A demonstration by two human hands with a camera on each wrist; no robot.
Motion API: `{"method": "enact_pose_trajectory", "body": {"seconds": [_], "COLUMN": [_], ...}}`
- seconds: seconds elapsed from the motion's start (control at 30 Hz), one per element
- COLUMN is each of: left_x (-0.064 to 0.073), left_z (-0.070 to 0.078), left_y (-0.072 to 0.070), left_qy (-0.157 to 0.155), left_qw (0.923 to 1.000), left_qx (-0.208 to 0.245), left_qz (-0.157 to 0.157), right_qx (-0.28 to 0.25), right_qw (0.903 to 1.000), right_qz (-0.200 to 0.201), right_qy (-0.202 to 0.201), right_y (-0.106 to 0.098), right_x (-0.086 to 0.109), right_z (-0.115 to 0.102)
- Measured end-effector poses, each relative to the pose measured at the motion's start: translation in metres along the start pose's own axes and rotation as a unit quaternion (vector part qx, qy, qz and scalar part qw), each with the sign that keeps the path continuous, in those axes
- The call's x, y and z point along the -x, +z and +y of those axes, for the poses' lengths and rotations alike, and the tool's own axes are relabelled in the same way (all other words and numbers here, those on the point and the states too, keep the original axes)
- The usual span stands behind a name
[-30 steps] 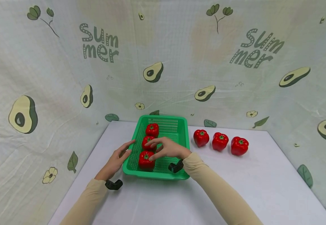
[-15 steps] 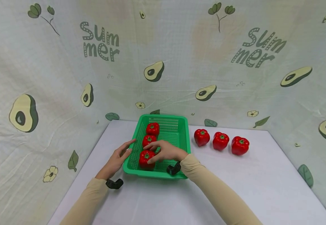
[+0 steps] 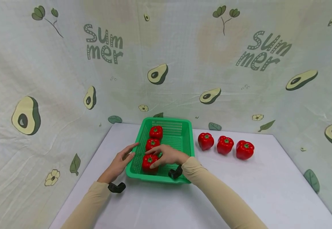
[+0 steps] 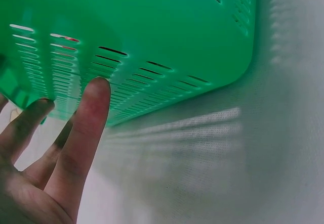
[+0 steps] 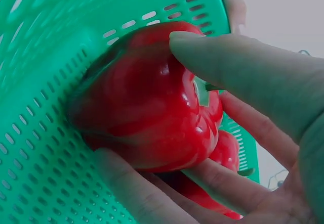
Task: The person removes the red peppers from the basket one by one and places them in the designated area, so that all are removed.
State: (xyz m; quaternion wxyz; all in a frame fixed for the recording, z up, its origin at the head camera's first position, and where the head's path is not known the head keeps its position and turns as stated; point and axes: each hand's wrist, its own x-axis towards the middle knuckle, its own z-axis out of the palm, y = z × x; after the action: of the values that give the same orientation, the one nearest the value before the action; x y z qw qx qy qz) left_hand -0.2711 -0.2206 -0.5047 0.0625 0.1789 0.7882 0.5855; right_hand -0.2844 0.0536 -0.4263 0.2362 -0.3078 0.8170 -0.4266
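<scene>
A green plastic basket (image 3: pixel 160 180) holds three red bell peppers in a row along its left side. My right hand (image 3: pixel 168 156) grips the nearest bell pepper (image 3: pixel 147 161), its thumb on one side and fingers around the other. In the right wrist view that bell pepper (image 5: pixel 142 97) sits low against the basket's slotted inside. Behind it are the middle bell pepper (image 3: pixel 152 143), partly covered by my fingers, and the far bell pepper (image 3: pixel 155 132). My left hand (image 3: pixel 118 163) is at the basket's left side, with extended fingertips against the outer wall (image 4: pixel 167 47).
To the right of the basket, three more red bell peppers (image 3: pixel 205 141) (image 3: pixel 224 145) (image 3: pixel 244 149) stand in a row on the white table (image 3: pixel 269 178). A cloth backdrop (image 3: pixel 180 57) printed with avocados rises behind and at both sides.
My right hand has moved slightly left and nearer to me, from above the middle and nearest bell peppers to around the nearest one. My left hand keeps its place at the basket.
</scene>
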Motion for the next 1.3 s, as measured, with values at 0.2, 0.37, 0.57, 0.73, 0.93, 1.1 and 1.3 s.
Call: {"method": "enact_pose_trajectory", "body": {"seconds": [0.2,0.37,0.57,0.73,0.93,1.1,1.3], "left_x": [-0.001,0.000,0.000,-0.001,0.001,0.001,0.000], "left_z": [0.001,0.001,0.001,0.001,0.006,0.004,0.001], "left_y": [0.001,0.001,0.002,0.002,0.002,0.003,0.002], "left_qy": [-0.004,-0.012,-0.011,-0.014,-0.008,-0.005,0.001], "left_qw": [1.0000,0.9999,0.9999,0.9997,0.9998,0.9999,0.9999], "left_qx": [0.008,0.007,0.010,0.017,0.018,0.016,0.013], "left_qz": [0.003,0.009,0.008,0.007,0.003,0.004,0.004], "right_qx": [0.016,0.027,0.032,0.023,0.031,0.040,0.052], "right_qw": [0.9999,0.9996,0.9994,0.9996,0.9992,0.9986,0.9972], "right_qz": [-0.001,-0.001,0.001,-0.001,-0.006,0.007,0.026], "right_qy": [0.002,-0.006,-0.012,-0.015,-0.026,-0.035,-0.046], "right_y": [0.000,0.000,-0.002,-0.006,-0.013,-0.019,-0.032], "right_x": [0.000,0.000,0.004,0.006,0.008,0.012,0.020], "right_z": [0.001,0.000,-0.001,-0.002,-0.005,-0.007,-0.014]}}
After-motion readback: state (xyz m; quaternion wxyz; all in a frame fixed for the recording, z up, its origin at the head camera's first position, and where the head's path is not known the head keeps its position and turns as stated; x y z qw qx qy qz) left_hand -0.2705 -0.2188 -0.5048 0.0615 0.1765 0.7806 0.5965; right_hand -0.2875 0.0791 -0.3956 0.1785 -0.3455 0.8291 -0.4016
